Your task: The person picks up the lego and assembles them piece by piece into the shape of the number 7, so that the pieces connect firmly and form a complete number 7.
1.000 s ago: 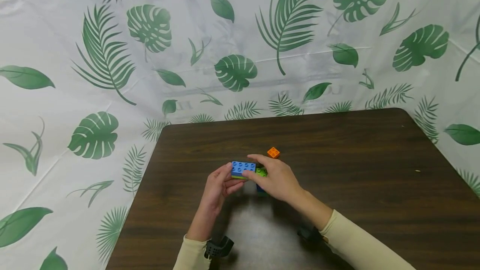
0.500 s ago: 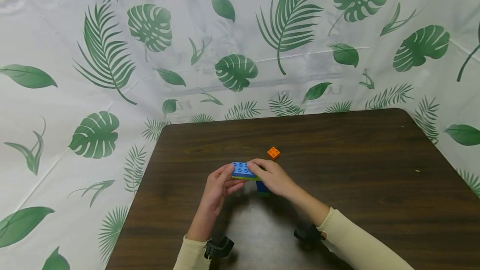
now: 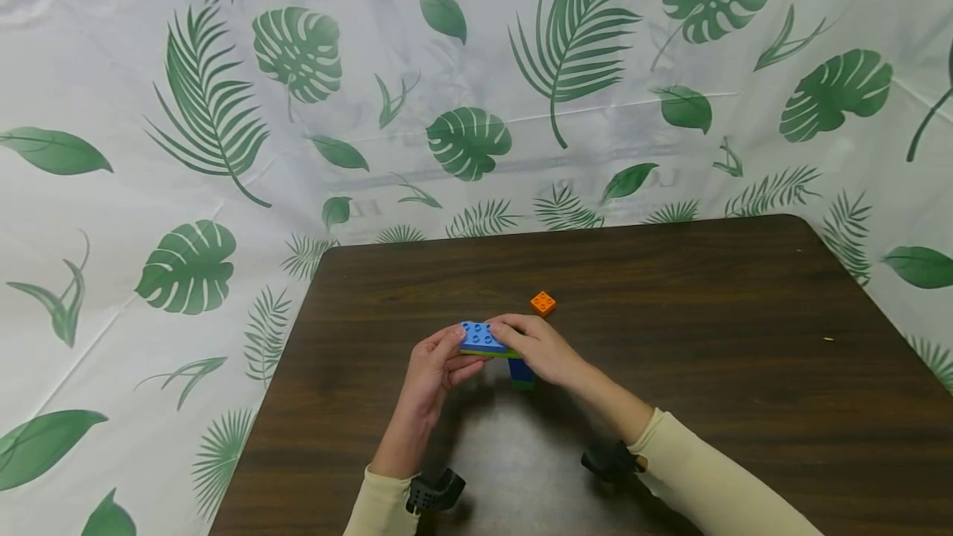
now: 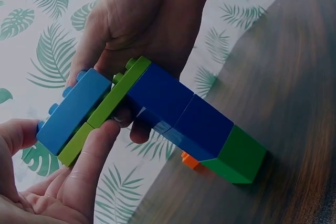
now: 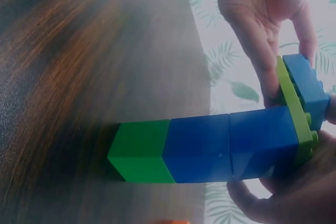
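pinching the light blue brick [image 3: 476, 337] and the lime strip [image 4: 121, 92] beneath it, my left hand [image 3: 432, 370] is holding their overhanging end, thumb on the studs and a finger bracing the lime from below. my right hand [image 3: 547, 354] is gripping the other end, its thumb pressing on the brick and its other fingers curling behind the top of the tower. neither hand is spread wide; both are closing narrowly round the pieces.

the brick is sitting over the lime, which is capping two dark blue bricks [image 4: 202, 127] and jutting out to my left. a seam is crossing the lime, so it may be two plates. below, a green brick [image 4: 239, 153] is apparently standing on the table [image 3: 670, 313], with the orange brick [image 3: 543, 303] lying apart, farther from me.

a dark gap seems to be showing between brick and lime, so i am judging this as seating the brick. doing it well means squeezing thumb against finger, not pushing down on the overhang, since that could be tipping the tower or prying the lime loose. lining up the studs before pressing, then working evenly from the tower side outward, should be giving the flattest join.
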Tool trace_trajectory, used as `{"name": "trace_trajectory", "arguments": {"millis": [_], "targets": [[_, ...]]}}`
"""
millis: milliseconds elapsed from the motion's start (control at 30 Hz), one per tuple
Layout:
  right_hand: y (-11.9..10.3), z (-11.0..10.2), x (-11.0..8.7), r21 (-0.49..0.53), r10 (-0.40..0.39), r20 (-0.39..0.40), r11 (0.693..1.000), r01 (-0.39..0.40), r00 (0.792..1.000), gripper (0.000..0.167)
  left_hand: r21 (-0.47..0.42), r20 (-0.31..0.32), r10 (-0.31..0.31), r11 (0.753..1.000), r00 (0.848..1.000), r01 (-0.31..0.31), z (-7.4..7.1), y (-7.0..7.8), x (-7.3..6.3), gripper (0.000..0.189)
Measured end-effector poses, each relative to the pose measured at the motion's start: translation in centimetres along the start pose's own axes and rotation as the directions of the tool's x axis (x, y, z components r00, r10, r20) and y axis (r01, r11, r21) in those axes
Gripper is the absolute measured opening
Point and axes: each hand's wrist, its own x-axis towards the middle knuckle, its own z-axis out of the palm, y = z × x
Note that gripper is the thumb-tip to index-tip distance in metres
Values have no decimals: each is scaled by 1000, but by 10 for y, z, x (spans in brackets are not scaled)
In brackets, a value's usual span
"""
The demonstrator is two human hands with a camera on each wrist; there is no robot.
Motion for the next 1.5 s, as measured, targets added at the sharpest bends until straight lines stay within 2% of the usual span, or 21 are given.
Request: {"name": "trace_trajectory", "arguments": {"millis": [400,633,833,1000,1167,1500], "targets": [[-3,-3,1,32,-46,30,998,45,999,40,16,10,19,1000,1000,-19,0,-2,1,43],[-1,-2,2,13,-24,23,1000,24,999,40,14,-6,12,1000,1000,-12,0,-3,2,41],[1,-4,2,46,-59,38,997,57,998,40,-17,8,-3,1000,1000,3,1,-2,2,38],[2,-5,2,49,-65,49,997,63,997,40,23,27,-26,999,999,25,1,-1,2,44],[2,-5,3,48,-65,54,997,62,996,38,82,15,-21,996,1000,20,3,0,1,49],[4,-6,2,32,-78,73,997,76,994,40,88,4,11,996,1000,-12,4,-3,1,45]]}}
